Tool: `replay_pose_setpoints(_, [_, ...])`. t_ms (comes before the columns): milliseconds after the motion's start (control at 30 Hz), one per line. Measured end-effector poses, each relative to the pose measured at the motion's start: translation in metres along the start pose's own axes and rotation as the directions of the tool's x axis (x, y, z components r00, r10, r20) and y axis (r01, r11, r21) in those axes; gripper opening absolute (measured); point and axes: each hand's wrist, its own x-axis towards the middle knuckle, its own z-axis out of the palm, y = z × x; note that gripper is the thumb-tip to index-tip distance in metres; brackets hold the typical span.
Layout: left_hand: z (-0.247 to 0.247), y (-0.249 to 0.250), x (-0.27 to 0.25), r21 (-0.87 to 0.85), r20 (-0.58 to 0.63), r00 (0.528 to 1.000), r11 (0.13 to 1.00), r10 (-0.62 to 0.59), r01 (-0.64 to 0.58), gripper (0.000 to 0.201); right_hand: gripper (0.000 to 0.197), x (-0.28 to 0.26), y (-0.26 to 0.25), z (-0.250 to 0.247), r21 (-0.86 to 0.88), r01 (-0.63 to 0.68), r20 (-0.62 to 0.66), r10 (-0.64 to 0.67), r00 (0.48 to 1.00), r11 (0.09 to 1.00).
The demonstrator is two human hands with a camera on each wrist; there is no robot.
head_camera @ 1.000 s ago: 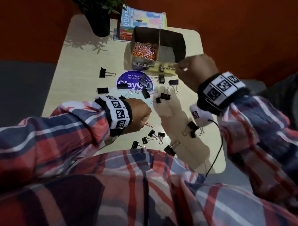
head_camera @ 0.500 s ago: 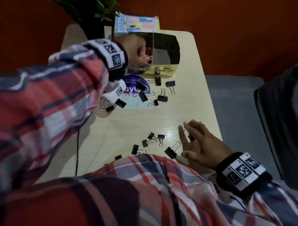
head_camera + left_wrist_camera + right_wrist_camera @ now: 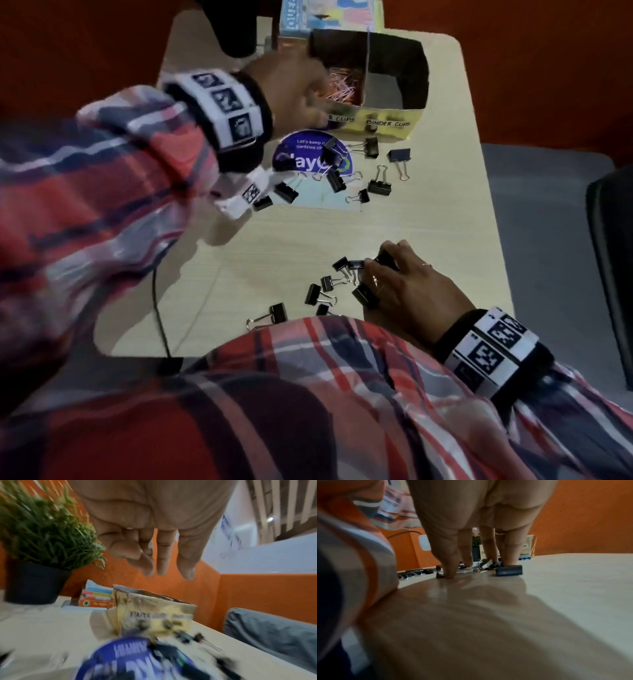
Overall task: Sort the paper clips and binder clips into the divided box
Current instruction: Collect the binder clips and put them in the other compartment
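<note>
A person in a red, white and navy plaid shirt point(image 3: 308, 394) sits at a pale, smooth table point(image 3: 274, 240) with rounded corners. Nearest the body, the right hand point(image 3: 407, 284) lies low on the tabletop, fingers point(image 3: 450, 561) spread and pointing down among a loose group of black binder clips point(image 3: 313, 294) with bent silver wire handles. The fingertips touch the clips and the table; whether any clip is actually pinched cannot be told. One boxy black clip point(image 3: 508, 571) sits just beside the outer finger. A banded wrist cuff point(image 3: 493, 349), printed with black-and-white square codes, wraps that arm.

Farther out, a second scatter of binder clips point(image 3: 378, 186) lies on and around a round blue sticker point(image 3: 308, 154) with white lettering. Above it hangs the left hand point(image 3: 291, 92), motion-blurred, fingers point(image 3: 161, 555) straight, close together and holding nothing, in front of the box's near left corner.

The box point(image 3: 394, 120) is creased yellow cardboard, open-topped, split by a thin upright divider and hand-lettered along its front. Its left compartment holds a tangle of pink and orange paper clips point(image 3: 342, 90); the right one, marked "BINDER CLIPS", is dark inside.

Behind stand stacked books point(image 3: 97, 596) and a spiky green plant point(image 3: 42, 531) in a dark pot, against an orange wall point(image 3: 257, 595).
</note>
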Motion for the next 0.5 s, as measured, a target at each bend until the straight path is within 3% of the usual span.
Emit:
replay_pose_setpoints(100, [0.009,-0.003,-0.081,0.031,0.274,0.960,0.997,0.064,-0.076,0.048,0.047,0.001,-0.015,-0.013,0.007,0.063,-0.322,-0.057,0.945,0.998])
replay_pose_setpoints(167, [0.025,-0.003,-0.131,0.062,0.493,0.868,0.993,0.053,-0.097,0.059,0.060,0.004,-0.023,-0.015,-0.031,0.112,-0.386,-0.115,0.915,0.993])
replay_pose_setpoints(233, [0.046,-0.002,-0.164,0.090,0.616,0.786,0.987,0.051,-0.134,0.064,0.070,0.010,-0.024,-0.010,-0.008,0.151,-0.268,-0.148,0.952,0.989])
replay_pose_setpoints(267, [0.056,-0.001,-0.173,0.099,0.634,0.772,0.984,0.054,-0.150,0.065,0.062,0.015,-0.025,-0.008,-0.012,0.143,-0.181,-0.143,0.973,0.990])
replay_pose_setpoints(333, [0.074,0.006,-0.181,0.104,0.629,0.775,0.982,0.060,-0.160,0.062,0.046,0.027,-0.023,-0.008,-0.061,0.134,-0.004,-0.135,0.991,0.989])
replay_pose_setpoints(433, [0.092,0.019,-0.176,0.084,0.591,0.795,0.970,0.138,-0.230,0.063,0.055,0.044,-0.019,-0.012,-0.112,0.186,0.191,-0.163,0.968,0.976])
replay_pose_setpoints(500, [0.097,0.027,-0.171,0.062,0.564,0.798,0.953,0.211,-0.295,0.072,0.054,0.055,-0.016,-0.014,-0.165,0.250,0.234,-0.208,0.950,0.954])
